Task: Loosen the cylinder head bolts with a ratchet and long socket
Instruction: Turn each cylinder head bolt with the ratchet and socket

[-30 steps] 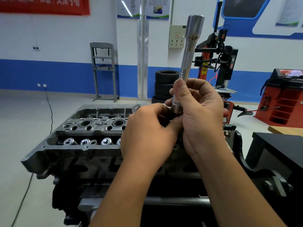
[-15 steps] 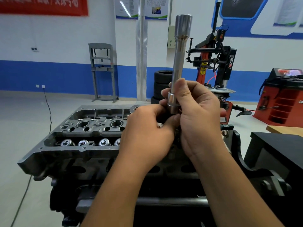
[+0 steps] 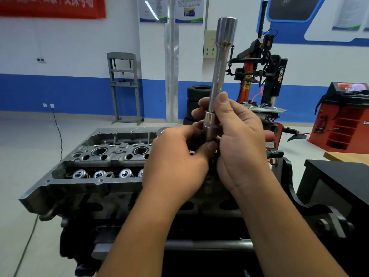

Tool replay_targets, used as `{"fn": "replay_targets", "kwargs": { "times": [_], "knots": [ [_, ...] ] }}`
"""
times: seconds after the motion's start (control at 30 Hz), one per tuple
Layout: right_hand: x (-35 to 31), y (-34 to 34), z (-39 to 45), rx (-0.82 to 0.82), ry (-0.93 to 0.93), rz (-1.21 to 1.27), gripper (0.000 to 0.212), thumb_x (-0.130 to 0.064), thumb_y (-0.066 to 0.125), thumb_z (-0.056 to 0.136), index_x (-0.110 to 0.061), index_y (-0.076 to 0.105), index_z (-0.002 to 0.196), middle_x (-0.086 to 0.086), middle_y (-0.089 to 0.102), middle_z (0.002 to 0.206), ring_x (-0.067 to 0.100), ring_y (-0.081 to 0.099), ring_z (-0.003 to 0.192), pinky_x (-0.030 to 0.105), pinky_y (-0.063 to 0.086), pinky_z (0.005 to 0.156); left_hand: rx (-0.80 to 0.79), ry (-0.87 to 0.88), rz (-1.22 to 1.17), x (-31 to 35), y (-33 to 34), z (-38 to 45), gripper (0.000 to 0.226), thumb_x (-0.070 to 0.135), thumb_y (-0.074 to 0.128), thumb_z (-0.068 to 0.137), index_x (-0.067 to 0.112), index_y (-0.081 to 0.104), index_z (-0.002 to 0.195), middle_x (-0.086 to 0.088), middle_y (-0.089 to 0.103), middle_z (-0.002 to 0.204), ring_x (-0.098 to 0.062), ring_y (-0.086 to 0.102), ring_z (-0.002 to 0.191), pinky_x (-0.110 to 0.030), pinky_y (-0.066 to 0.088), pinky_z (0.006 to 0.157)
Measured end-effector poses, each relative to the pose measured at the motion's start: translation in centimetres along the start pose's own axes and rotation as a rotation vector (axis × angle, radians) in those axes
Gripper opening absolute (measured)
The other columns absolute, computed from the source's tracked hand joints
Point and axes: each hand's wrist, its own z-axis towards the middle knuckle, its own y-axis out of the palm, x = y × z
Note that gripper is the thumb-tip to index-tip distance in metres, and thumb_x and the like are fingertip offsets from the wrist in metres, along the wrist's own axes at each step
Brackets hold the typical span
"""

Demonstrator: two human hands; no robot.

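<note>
A long chrome socket (image 3: 219,66) stands upright in front of me, its wide end at the top. My right hand (image 3: 239,140) grips its lower shaft between thumb and fingers. My left hand (image 3: 177,158) pinches something at the socket's base; the ratchet is hidden behind both hands. Below and behind lies the grey cylinder head (image 3: 95,166) on the engine, with open bores and valve springs showing at its left half. Its right half is covered by my hands.
A black engine stand (image 3: 311,212) holds the block at the right. A black table (image 3: 343,176) sits at far right. Behind stand stacked tyres (image 3: 196,96), a tyre changer (image 3: 265,76), a red cabinet (image 3: 343,120) and a grey press frame (image 3: 123,86). A cable (image 3: 58,132) runs along the floor.
The socket has swung from leaning right to nearly upright and shifted slightly left. Both hands stay closed round its lower end.
</note>
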Motion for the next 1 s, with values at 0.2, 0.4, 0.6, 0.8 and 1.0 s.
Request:
{"fn": "replay_targets", "kwargs": {
  "times": [0.2, 0.4, 0.6, 0.8, 1.0],
  "knots": [
    [0.17, 0.09, 0.02, 0.036, -0.085, -0.050, 0.027, -0.043, 0.077, 0.081, -0.018, 0.069, 0.088, 0.004, 0.075, 0.085, 0.019, 0.067, 0.076, 0.039, 0.060, 0.075, -0.011, 0.005, 0.006, 0.22, 0.02, 0.02, 0.039, 0.053, 0.065, 0.076, 0.041, 0.077, 0.111, 0.025, 0.077, 0.097, -0.002, 0.073, 0.092, -0.044, 0.062, 0.085],
    [0.31, 0.22, 0.12, -0.006, -0.030, -0.032, 0.031, -0.035, 0.057, 0.103, -0.020, 0.077, 0.084, 0.009, 0.075, 0.083, 0.020, 0.069, 0.077, 0.038, 0.059, 0.073, 0.068, -0.003, 0.033, -0.10, 0.26, 0.16, 0.035, 0.054, 0.070, 0.072, 0.045, 0.076, 0.105, 0.024, 0.077, 0.093, -0.005, 0.073, 0.093, -0.046, 0.061, 0.085],
    [0.25, -0.07, -0.08, 0.069, -0.131, -0.079, 0.018, -0.030, 0.084, 0.080, -0.022, 0.068, 0.083, -0.005, 0.068, 0.073, 0.011, 0.065, 0.069, 0.025, 0.056, 0.066, 0.080, 0.004, 0.047, -0.30, 0.37, 0.21, 0.022, 0.050, 0.076, 0.084, 0.042, 0.078, 0.104, 0.021, 0.077, 0.090, -0.009, 0.074, 0.089, -0.048, 0.062, 0.080],
    [0.38, 0.01, -0.05, 0.045, -0.154, -0.087, 0.010, -0.029, 0.073, 0.091, -0.020, 0.069, 0.089, -0.002, 0.072, 0.078, 0.011, 0.066, 0.073, 0.030, 0.056, 0.071, -0.044, 0.029, 0.022, -0.01, -0.10, 0.14, 0.028, 0.045, 0.065, 0.085, 0.037, 0.077, 0.109, 0.020, 0.078, 0.099, -0.009, 0.074, 0.097, -0.048, 0.061, 0.087],
    [0.17, 0.14, -0.06, 0.030, -0.081, -0.010, 0.013, -0.031, 0.067, 0.095, -0.019, 0.069, 0.092, 0.008, 0.076, 0.084, 0.017, 0.070, 0.073, 0.039, 0.059, 0.071, 0.083, -0.007, 0.042, -0.26, 0.50, 0.12, 0.024, 0.051, 0.078, 0.082, 0.040, 0.077, 0.103, 0.019, 0.077, 0.091, -0.009, 0.074, 0.091, -0.047, 0.062, 0.083]
  ]
}}
